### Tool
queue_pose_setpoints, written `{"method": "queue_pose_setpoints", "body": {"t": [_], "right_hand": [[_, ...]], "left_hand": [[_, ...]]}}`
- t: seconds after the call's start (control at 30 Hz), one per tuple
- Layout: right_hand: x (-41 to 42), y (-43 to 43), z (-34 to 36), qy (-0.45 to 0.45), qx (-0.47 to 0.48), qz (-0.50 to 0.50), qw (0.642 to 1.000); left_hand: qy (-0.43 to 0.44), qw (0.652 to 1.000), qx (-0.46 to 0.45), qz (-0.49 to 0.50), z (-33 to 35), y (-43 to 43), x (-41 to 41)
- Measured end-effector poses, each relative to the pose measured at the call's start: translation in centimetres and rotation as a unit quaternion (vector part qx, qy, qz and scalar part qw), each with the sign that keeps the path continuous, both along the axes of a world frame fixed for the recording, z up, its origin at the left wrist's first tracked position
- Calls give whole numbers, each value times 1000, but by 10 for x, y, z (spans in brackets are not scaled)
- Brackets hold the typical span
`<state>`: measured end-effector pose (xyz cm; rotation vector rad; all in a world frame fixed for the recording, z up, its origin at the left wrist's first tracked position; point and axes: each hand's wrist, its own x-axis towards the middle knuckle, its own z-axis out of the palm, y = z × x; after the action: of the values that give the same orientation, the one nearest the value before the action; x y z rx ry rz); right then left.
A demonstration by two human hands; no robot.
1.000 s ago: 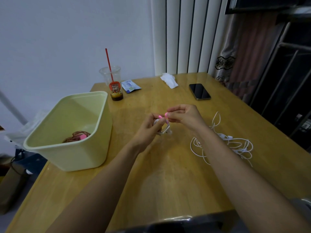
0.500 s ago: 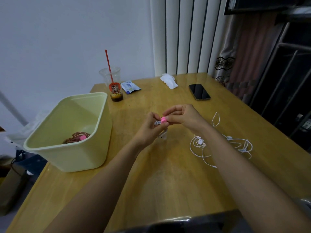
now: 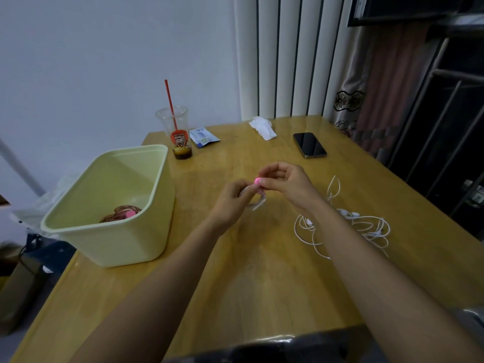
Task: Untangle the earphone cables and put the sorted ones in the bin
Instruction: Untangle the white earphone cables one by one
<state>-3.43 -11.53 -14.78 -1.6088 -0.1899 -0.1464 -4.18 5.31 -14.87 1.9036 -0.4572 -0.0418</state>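
Pink earbud [image 3: 257, 181] uppermost on coil [image 3: 259, 203]

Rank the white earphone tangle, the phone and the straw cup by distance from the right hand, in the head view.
1. White earphone tangle: just right of the right hand, beside its wrist.
2. Phone: beyond the hand, slightly right.
3. Straw cup: far back-left.

glossy wooden table [image 3: 262, 284], matt plastic bin [image 3: 125, 244]
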Motion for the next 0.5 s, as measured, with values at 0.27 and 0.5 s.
{"method": "queue_pose_setpoints", "body": {"t": [0.27, 0.5], "right_hand": [[-18, 13, 1, 146, -73, 151, 975], [-41, 41, 25, 125, 6, 160, 979]], "left_hand": [[6, 994, 10, 108, 16, 4, -10], [-2, 985, -49, 165, 69, 37, -38]]}}
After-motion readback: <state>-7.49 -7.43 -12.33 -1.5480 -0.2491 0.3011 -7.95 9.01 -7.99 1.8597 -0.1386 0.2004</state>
